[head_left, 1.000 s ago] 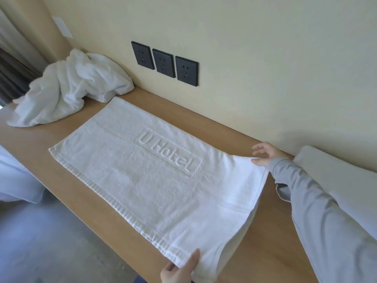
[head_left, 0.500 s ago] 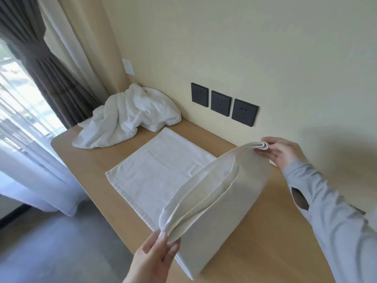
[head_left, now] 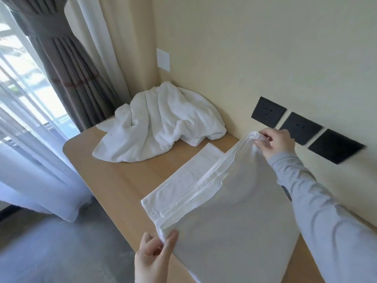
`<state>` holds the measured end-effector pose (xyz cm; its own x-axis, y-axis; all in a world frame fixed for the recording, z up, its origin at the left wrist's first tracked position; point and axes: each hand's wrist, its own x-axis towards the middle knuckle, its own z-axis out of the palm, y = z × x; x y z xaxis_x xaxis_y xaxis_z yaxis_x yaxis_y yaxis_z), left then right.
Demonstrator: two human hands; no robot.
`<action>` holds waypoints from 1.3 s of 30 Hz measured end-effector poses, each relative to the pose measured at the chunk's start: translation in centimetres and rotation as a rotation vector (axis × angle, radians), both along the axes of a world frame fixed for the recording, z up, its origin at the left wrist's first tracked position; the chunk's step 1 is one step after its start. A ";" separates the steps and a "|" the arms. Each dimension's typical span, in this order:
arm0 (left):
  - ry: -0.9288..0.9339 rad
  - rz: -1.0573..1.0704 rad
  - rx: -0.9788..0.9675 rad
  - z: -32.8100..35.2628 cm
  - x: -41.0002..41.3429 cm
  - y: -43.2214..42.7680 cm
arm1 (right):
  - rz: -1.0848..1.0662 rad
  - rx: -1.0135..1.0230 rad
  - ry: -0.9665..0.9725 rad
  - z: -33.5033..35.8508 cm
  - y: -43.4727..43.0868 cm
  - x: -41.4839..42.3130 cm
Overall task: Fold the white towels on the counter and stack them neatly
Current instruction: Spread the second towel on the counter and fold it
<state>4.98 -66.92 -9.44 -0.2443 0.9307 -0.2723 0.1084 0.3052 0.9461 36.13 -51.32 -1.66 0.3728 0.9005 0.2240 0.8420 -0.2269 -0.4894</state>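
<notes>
Wooden counter (head_left: 122,180) is bearing a half-folded towel (head_left: 234,201). The left hand (head_left: 153,260) and right hand (head_left: 275,144) are each pinching a corner, raising its doubled edge above the counter. A crumpled towel heap (head_left: 161,123) is lying unfolded at the counter's far end.

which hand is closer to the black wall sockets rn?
Right. The right hand pinches a towel corner just in front of the sockets, by the wall. The left hand pinches the opposite corner at the front edge of the counter, far from them.
</notes>
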 end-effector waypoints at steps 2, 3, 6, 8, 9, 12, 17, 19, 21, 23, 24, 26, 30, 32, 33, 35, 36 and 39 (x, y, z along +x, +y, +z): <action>-0.061 0.051 -0.015 -1.8 -1.5 2.7 | -0.004 -0.077 -0.028 -2.0 3.8 -2.3; -0.096 0.072 -0.039 -2.8 -2.2 4.0 | 0.011 -0.116 -0.010 -3.4 5.5 -3.3; -0.147 0.109 -0.190 -6.3 -3.5 7.4 | 0.052 -0.249 0.110 -8.2 9.6 -5.8; -0.156 0.147 -0.259 -8.6 -3.9 8.9 | 0.046 -0.340 0.107 -11.5 11.7 -6.8; -0.148 0.175 -0.272 -9.5 -4.0 9.4 | 0.034 -0.370 0.088 -12.9 12.5 -7.1; -0.033 0.181 -0.286 -11.2 -4.5 10.3 | 0.025 -0.394 -0.010 -15.6 13.5 -7.3; 0.364 0.105 0.112 -10.5 -4.5 12.4 | 0.126 -0.169 -0.148 -16.7 12.3 -7.9; 0.667 -0.116 0.269 -10.6 -4.0 13.4 | 0.296 0.005 -0.286 -15.8 12.0 -8.0; 0.795 -0.257 0.315 -10.8 -3.6 14.5 | 0.563 0.074 -0.392 -15.2 11.8 -7.8; 0.827 -0.331 0.309 -11.4 -3.6 15.4 | 0.768 0.004 -0.462 -14.8 11.6 -7.7; 0.830 -0.343 0.307 -11.7 -3.5 15.7 | 0.819 -0.046 -0.494 -14.8 11.5 -7.7; 0.821 -0.325 0.312 -11.9 -3.6 16.0 | 0.867 -0.114 -0.535 -14.6 11.6 -7.5; 0.790 -0.326 0.330 -11.9 -4.1 16.2 | 0.931 -0.231 -0.577 -13.9 12.8 -7.2; 0.752 -0.361 0.373 -11.7 -4.6 16.3 | 0.956 -0.317 -0.580 -13.7 13.4 -7.5; 0.731 -0.386 0.405 -11.6 -4.9 16.4 | 0.970 -0.351 -0.591 -13.6 13.7 -7.6; 0.697 -0.424 0.451 -11.5 -5.4 16.5 | 0.972 -0.397 -0.627 -13.5 14.2 -7.5; 0.687 -0.430 0.460 -11.6 -5.6 16.6 | 0.953 -0.410 -0.631 -13.4 14.5 -7.4; 0.703 -0.428 0.411 -11.5 -5.7 17.1 | 0.863 -0.422 -0.655 -13.7 14.9 -7.3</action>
<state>-0.77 -49.85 -20.96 0.1594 0.9705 0.1808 0.7261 -0.2394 0.6446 28.80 -36.38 -15.35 -0.4771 0.8478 -0.2315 0.8602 0.5045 0.0744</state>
